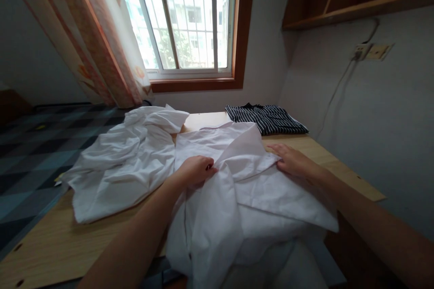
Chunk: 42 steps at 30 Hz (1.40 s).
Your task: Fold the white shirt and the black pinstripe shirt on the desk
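A white shirt (251, 189) lies loosely folded over the front of the wooden table, and its lower part hangs past the near edge. My left hand (197, 169) pinches the cloth near the middle, thumb and fingers closed on a fold. At the right side, my right hand (290, 159) grips the shirt's edge between thumb and fingers. Part of the shirt's upper layer crosses diagonally between both hands. Another white garment (132, 153) lies crumpled to the left, touched by neither hand.
A black-and-white striped garment (266, 118) lies folded at the table's back right. The wooden table (111, 239) borders a bed with a checked cover (30, 149) on the left. Behind are a window (190, 18) and curtain (91, 31); a cord (334, 97) hangs on the right wall.
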Motion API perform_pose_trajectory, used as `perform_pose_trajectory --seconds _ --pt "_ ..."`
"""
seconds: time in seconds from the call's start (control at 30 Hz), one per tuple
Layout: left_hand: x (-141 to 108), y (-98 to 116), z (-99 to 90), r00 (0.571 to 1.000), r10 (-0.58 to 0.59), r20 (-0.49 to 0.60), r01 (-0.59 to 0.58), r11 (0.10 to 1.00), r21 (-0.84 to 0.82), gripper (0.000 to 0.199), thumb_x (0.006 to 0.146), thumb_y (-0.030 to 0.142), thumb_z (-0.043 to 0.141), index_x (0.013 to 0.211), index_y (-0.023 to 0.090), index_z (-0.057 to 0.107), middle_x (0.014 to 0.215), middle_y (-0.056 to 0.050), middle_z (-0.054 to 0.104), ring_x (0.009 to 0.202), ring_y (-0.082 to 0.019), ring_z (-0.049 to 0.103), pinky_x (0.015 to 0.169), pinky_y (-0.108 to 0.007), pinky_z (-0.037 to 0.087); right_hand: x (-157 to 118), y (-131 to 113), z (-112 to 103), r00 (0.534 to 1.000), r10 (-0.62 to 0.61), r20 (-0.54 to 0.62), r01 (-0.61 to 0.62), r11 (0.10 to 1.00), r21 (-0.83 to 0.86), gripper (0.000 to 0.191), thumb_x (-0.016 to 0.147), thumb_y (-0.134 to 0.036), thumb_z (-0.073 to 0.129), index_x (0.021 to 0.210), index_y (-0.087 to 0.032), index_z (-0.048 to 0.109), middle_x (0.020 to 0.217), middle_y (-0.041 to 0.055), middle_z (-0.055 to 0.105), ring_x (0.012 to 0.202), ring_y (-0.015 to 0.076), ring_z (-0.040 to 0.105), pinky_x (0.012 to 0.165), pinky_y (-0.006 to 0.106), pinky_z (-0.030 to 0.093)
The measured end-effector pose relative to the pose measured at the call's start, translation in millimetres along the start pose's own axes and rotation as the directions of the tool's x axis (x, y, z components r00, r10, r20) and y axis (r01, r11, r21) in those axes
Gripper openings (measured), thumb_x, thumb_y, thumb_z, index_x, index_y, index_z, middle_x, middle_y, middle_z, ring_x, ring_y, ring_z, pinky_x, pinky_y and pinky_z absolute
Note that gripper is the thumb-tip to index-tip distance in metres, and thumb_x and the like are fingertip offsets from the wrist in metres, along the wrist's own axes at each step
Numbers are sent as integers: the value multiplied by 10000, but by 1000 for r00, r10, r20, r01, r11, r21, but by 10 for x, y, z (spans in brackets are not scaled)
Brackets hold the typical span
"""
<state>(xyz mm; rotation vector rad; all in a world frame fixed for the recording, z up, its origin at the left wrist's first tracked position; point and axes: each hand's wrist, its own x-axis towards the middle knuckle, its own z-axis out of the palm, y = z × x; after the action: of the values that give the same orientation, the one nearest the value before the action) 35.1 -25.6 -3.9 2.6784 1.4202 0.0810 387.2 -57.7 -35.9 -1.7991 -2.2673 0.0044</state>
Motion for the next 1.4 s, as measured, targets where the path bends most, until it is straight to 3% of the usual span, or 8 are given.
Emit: perform_pose_trajectory --seconds 0.13,0.23,0.57,0.77,0.93,1.1,1.3,1.4 --pt "19 25 2 1000 3 -2 -3 1000 21 278 887 397 498 703 226 615 768 -41 701 715 -208 622 599 -285 353 56 -86 99 998 12 -69 -20 992 -124 357 861 -195 507 1205 -145 592 1265 158 614 1152 286 562 952 360 390" --pt "54 35 35 998 -42 -41 44 998 43 295 915 418 472 752 225 624 819 -51 714 762 -218 635 629 -292 369 77 -141 67 997 -78 -26 71 976 -208 229 857 -170 510 1058 -159 619 1099 134 653 1032 265 585 875 332 371" --pt "154 -119 129 960 -64 -272 81 995 50 399 968 488 369 795 220 609 817 -51 697 729 -202 616 642 -293 357 147 -208 23 988 -157 3 153 960 -236 140 833 -212 558 961 -177 604 1022 112 661 993 268 573 810 330 321" --pt "160 -69 115 985 -135 -112 118 983 -142 336 891 470 462 735 215 615 759 -25 682 697 -182 581 601 -277 329 240 -34 112 987 40 -153 -71 977 -200 126 910 -193 467 968 -172 576 994 121 671 945 254 580 787 324 322" --pt "111 7 70 995 -95 10 95 975 -201 386 859 550 463 735 224 628 718 3 660 652 -165 541 576 -272 308 245 31 153 978 87 -191 -128 968 -218 170 904 -126 434 968 -171 585 1009 131 661 971 263 570 786 333 326" --pt "94 10 129 999 2 -53 -11 985 -171 358 871 516 460 720 226 604 719 0 637 662 -165 527 605 -272 316 252 95 228 963 213 -166 -231 968 -100 224 916 -167 455 1097 -154 587 997 129 690 913 261 598 754 323 346" --pt "156 -31 191 991 -30 -127 3 978 -208 328 867 472 469 673 215 529 658 -3 578 618 -164 480 579 -282 280 229 103 285 970 10 -241 -37 994 -106 331 850 -200 571 1173 -193 644 1169 108 666 1111 268 553 890 335 339" --pt "164 -12 179 986 -77 -151 23 944 -329 360 838 502 495 628 210 492 612 7 532 604 -155 459 570 -277 274 250 89 258 962 51 -267 -71 995 -66 266 853 -196 558 1078 -207 699 1092 81 708 1040 247 584 851 330 339"
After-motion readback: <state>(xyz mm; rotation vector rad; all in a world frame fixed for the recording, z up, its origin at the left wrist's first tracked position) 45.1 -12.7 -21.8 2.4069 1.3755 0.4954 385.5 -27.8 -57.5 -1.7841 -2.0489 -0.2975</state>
